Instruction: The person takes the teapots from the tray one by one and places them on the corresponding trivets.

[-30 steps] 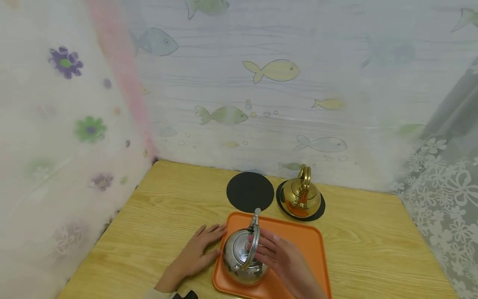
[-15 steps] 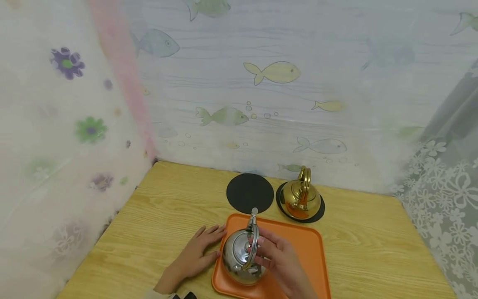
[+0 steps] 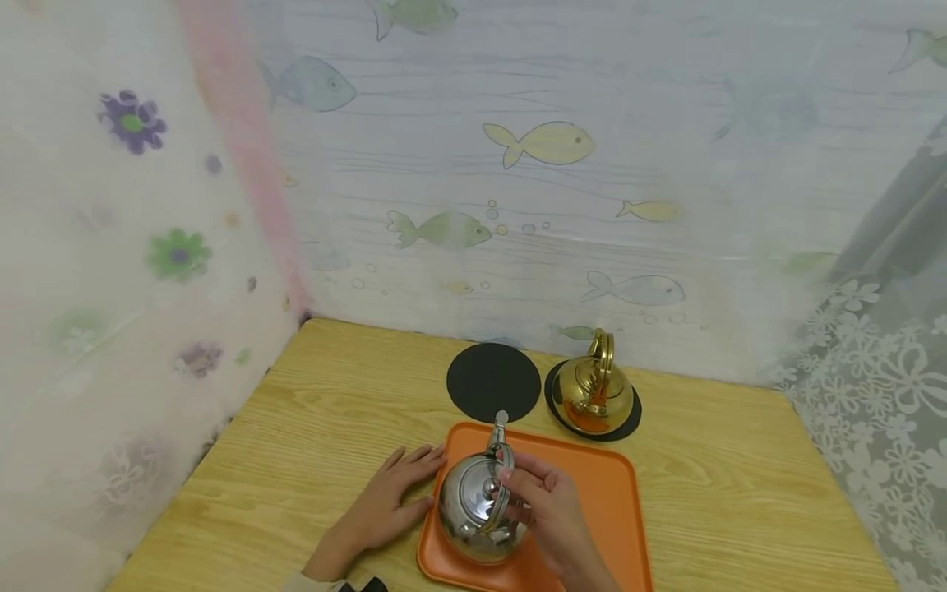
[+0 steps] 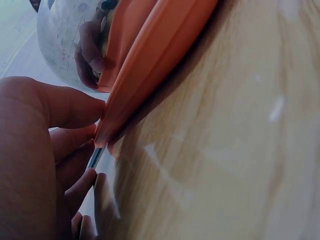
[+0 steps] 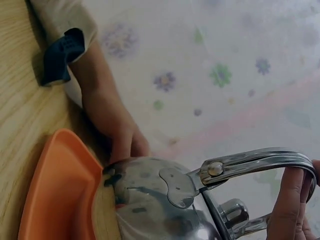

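A shiny silver kettle (image 3: 466, 514) stands on an orange tray (image 3: 595, 485), its arched handle (image 5: 250, 160) upright and its spout toward the back. My right hand (image 3: 551, 510) grips this handle from the right, with fingers (image 5: 286, 207) passed under the arch. To the left of the kettle, my left hand (image 3: 385, 506) lies low, palm down, on the wooden table (image 3: 296, 444). Its fingers are mostly straight. In the left wrist view, thumb and fingertips (image 4: 92, 111) are right at the tray's rim.
Behind the tray lies a round black mat (image 3: 494, 382). A golden kettle (image 3: 588, 399) sits on a second black mat (image 3: 632, 426) to its right. A white covering with fish drawings (image 3: 547, 144) rises at the table's far edge, and a lace curtain (image 3: 880, 395) hangs at the right.
My right fingers, held straight beside the silver kettle's handle a second ago, have curled round it. The kettle has tilted or shifted very slightly left; my left hand stays in place.
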The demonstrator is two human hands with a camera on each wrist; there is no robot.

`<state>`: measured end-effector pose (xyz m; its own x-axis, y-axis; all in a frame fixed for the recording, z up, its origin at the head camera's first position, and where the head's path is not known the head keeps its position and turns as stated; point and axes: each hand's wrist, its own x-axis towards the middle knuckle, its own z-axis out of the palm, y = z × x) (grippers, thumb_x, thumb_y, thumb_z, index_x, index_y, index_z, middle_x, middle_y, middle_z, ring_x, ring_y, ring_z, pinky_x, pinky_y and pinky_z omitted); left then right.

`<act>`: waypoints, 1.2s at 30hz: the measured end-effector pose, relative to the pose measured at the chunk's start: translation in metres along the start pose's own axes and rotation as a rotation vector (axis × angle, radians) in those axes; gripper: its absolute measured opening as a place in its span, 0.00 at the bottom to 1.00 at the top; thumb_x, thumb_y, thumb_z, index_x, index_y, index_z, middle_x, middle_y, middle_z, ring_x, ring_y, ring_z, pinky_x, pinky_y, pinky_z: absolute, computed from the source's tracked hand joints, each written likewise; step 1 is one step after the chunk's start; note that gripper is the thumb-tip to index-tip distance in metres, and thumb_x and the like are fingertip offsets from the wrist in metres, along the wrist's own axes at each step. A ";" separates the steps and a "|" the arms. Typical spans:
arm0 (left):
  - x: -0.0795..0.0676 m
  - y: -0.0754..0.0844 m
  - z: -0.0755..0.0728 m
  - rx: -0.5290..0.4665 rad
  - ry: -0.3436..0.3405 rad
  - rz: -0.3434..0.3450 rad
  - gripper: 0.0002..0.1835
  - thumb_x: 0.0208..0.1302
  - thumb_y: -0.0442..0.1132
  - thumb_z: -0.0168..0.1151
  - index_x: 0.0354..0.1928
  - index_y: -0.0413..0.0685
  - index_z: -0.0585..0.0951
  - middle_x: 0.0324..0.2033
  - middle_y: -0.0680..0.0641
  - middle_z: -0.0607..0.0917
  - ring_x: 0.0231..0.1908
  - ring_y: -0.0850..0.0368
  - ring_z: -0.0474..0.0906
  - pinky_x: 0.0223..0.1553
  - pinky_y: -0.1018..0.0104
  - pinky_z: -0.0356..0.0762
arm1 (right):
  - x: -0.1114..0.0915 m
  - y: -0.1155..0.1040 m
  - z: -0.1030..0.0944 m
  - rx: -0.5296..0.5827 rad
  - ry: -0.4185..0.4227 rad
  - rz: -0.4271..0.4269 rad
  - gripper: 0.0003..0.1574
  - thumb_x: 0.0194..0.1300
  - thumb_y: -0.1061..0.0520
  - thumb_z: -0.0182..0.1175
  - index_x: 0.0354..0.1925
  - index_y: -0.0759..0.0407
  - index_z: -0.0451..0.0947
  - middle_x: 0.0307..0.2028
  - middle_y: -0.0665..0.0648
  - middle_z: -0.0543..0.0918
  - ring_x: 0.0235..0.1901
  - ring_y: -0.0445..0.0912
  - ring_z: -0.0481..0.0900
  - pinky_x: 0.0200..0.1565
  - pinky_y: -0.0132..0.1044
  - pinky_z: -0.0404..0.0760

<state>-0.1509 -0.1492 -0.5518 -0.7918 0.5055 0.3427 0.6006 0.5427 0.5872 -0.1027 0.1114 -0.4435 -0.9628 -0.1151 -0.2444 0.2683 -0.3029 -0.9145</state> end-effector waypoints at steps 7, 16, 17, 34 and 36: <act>0.001 0.000 0.000 0.016 0.004 0.014 0.27 0.71 0.49 0.60 0.69 0.50 0.77 0.69 0.49 0.76 0.69 0.42 0.71 0.69 0.32 0.56 | -0.001 0.000 0.004 0.018 -0.001 -0.002 0.04 0.67 0.64 0.63 0.41 0.62 0.81 0.31 0.49 0.88 0.31 0.39 0.83 0.33 0.31 0.85; 0.000 0.000 0.003 0.014 0.009 0.029 0.27 0.70 0.48 0.61 0.68 0.49 0.78 0.69 0.49 0.77 0.69 0.42 0.71 0.69 0.34 0.55 | 0.001 0.002 0.002 0.014 -0.070 -0.003 0.05 0.68 0.63 0.62 0.42 0.61 0.82 0.32 0.48 0.88 0.32 0.39 0.84 0.34 0.32 0.86; 0.000 -0.001 0.003 0.016 0.010 0.028 0.27 0.69 0.48 0.61 0.68 0.50 0.78 0.69 0.49 0.76 0.70 0.43 0.71 0.69 0.35 0.54 | 0.001 0.002 0.002 0.011 -0.080 0.004 0.06 0.68 0.63 0.62 0.43 0.63 0.82 0.33 0.49 0.88 0.33 0.39 0.85 0.35 0.32 0.86; -0.001 -0.003 0.003 0.006 0.018 0.016 0.28 0.66 0.45 0.63 0.69 0.50 0.78 0.69 0.49 0.76 0.70 0.43 0.70 0.69 0.36 0.53 | 0.000 0.002 0.014 -0.019 -0.031 -0.010 0.12 0.67 0.63 0.64 0.46 0.69 0.80 0.31 0.49 0.86 0.28 0.39 0.84 0.33 0.32 0.86; -0.001 -0.003 0.003 0.004 0.013 0.013 0.29 0.65 0.44 0.63 0.69 0.51 0.77 0.70 0.50 0.76 0.70 0.44 0.70 0.69 0.36 0.54 | 0.000 0.002 0.016 -0.018 -0.025 -0.018 0.12 0.66 0.63 0.64 0.46 0.70 0.79 0.31 0.49 0.86 0.27 0.39 0.84 0.32 0.31 0.85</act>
<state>-0.1523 -0.1496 -0.5559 -0.7855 0.5039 0.3593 0.6110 0.5389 0.5798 -0.1016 0.0961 -0.4400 -0.9664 -0.1331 -0.2197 0.2499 -0.2886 -0.9243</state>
